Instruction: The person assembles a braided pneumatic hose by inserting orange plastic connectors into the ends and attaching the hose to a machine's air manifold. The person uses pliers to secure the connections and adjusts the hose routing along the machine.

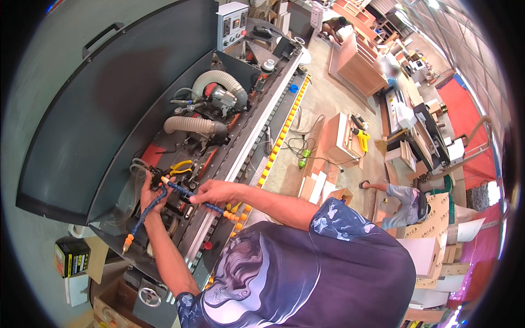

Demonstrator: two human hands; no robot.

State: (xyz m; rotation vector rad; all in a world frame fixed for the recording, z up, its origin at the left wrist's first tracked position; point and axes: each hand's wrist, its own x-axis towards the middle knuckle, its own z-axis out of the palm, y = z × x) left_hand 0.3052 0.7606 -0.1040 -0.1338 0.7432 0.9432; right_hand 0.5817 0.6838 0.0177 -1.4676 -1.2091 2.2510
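Note:
My left hand [152,195] is curled around the base of a pair of blue segmented hoses with orange ends, inside an open machine [240,139]. One blue hose [143,216] hangs down past my left wrist to an orange nozzle [128,243]. Another blue hose [179,188] runs right, under my right hand [216,192], whose fingers are closed on it. Its orange-tipped end [231,216] lies over the machine's rail. Just beyond my left hand are yellow-handled pliers [181,167]. My left fingertips are partly hidden by the black fitting there.
The dark hood [104,93] stands raised on the left. Ribbed grey ducts [188,125] and a control box [232,26] are farther along the machine. Yellow rollers [278,147] line its right edge. Beyond it are a yellow heat gun [361,139], wooden boxes, cables and other people.

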